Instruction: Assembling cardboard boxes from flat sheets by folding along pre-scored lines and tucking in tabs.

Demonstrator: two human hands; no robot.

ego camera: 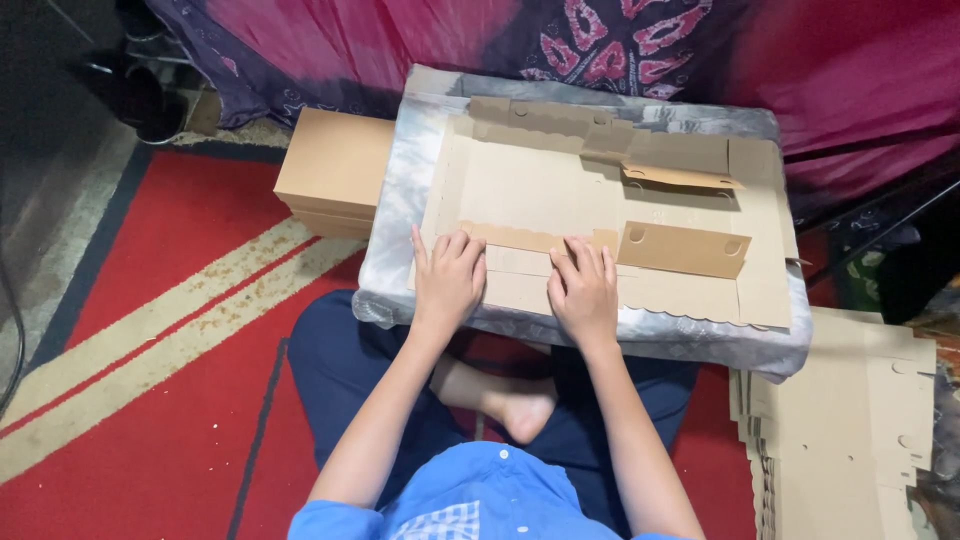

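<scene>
A flat die-cut cardboard box blank [560, 185] lies on a grey board [400, 200] resting over my lap. My left hand [447, 280] presses palm-down on the blank's near flap, fingers bent on the fold line. My right hand [583, 290] presses the same near flap beside it. To the right of my hands a side flap with round holes [685, 248] stands partly raised. Another flap [680, 177] is lifted at the far right.
A stack of folded cardboard pieces [335, 170] sits on the red carpet left of the board. Several flat blanks [850, 430] are piled on the floor at the right. Purple and pink fabric [560, 40] hangs behind. My crossed legs are under the board.
</scene>
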